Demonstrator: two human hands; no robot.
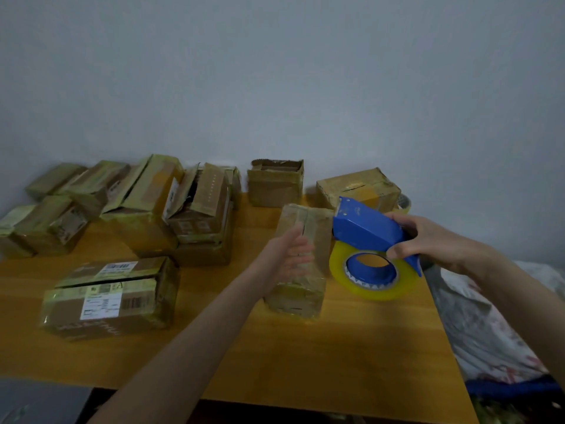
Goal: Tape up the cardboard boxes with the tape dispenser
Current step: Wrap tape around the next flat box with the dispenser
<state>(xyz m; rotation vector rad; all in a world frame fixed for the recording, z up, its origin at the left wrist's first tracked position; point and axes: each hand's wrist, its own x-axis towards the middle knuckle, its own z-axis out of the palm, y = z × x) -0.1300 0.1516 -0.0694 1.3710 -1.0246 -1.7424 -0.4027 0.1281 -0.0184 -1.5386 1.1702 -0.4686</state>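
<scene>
Left hand is reaching across the bench and lying flat, fingers straight, against the side of a tall box. Right hand is gripping the dispenser by its handle, just right of that box, with the roll hanging below its fingers. That box is looking light, dented and slick with old tape, so steadying it by its flat sides is probably best. Beyond the left hand an open box is hiding its contents.

No legible text found. Near-left box: white shipping label on top w/ barcodes, print too blurred to read. Barcode label at its far edge, same. Reddish handwriting on front face, illegible. Far-left box: sticker unreadable.
</scene>
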